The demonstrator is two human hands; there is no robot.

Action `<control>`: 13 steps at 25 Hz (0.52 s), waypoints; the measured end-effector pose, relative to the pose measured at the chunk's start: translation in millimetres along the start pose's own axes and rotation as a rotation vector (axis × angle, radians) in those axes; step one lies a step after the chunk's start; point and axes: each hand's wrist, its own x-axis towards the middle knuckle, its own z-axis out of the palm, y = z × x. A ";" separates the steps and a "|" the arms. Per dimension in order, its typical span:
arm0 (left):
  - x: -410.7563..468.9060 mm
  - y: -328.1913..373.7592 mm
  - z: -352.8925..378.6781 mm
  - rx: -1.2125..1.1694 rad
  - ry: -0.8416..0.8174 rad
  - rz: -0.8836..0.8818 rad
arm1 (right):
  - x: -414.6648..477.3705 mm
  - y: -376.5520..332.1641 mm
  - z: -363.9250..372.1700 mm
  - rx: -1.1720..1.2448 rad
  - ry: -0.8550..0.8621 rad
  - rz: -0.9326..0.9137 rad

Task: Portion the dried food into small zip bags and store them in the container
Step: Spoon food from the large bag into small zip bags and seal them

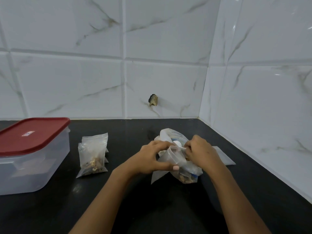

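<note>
Head view, zip bag, spoon centred, container left

Container, lid on, at bench left edge. Filled bags stacked just right of it, not touching. Food bag mid-bench, nearer back right corner. Small bag in left hand, before food bag, right hand at its mouth. Flat bags right of food bag, near right edge.

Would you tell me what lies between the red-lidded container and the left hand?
Filled small zip bags lie there on the counter, per the head view.
</note>
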 end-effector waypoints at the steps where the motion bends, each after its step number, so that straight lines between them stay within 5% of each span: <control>1: -0.9 -0.4 -0.1 0.031 -0.004 -0.019 | 0.3 0.3 -0.1 0.045 0.032 0.006; 7: -4.2 -7.0 -8.3 -0.058 -0.056 -0.051 | -2.5 -8.2 -11.7 0.226 0.163 0.023; 11: -4.4 -9.3 -6.2 -0.074 -0.066 -0.060 | -6.8 -16.5 -17.8 -0.027 -0.041 0.042; 13: -5.0 -10.3 -5.3 -0.120 -0.090 -0.067 | -12.3 -18.7 -16.7 -0.071 -0.010 -0.027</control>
